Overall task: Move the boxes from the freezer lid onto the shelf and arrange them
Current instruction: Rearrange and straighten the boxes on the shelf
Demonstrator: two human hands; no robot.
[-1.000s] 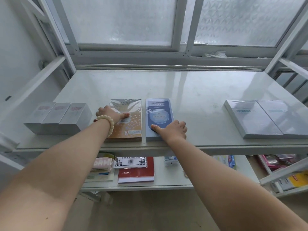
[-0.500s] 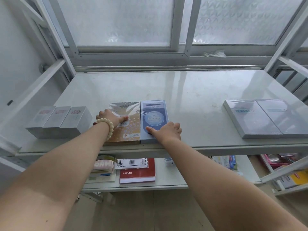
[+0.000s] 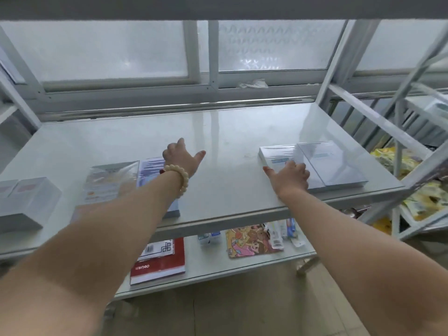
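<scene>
Shelf: every box I can see lies on the top board of the shelf (image 3: 230, 141). The freezer lid is out of view.
White pair: the left white box (image 3: 274, 155) and the right white box (image 3: 332, 163) lie flat with their long edges touching, near the shelf's front right corner.
Why so: I judge they are butted together with fronts roughly level so they form one tidy row along the front edge.
Right hand: the right hand (image 3: 289, 177) sits palm-down on the near left corner of the left white box. Its fingers lie on the film-wrapped top and the thumb sticks out to the left. It is pressing, not pinching.
Right arm: nearly straight, coming in from the lower right, with the wrist over the shelf's front edge.
Left hand: the left hand (image 3: 183, 158) is over bare shelf just beyond the blue box (image 3: 151, 166). The thumb is spread wide to the right, the fingers point away, and it holds nothing. I cannot tell whether it touches the board.
Left arm: straight, lying across the blue box, with a bead bracelet (image 3: 180, 180) at the wrist.
Middle pair: the blue box and the gold box (image 3: 109, 183) lie flat, edge to edge, left of centre.
Grey boxes: the grey boxes (image 3: 26, 202) stand at the far left, well apart from the white pair.
Gap: a wide bare stretch separates the blue box from the white pair.
Step (my reading): squaring or sliding the white pair.
Risk: the film looks slick, so a push at one corner may swing the left white box off its neighbour.
</scene>
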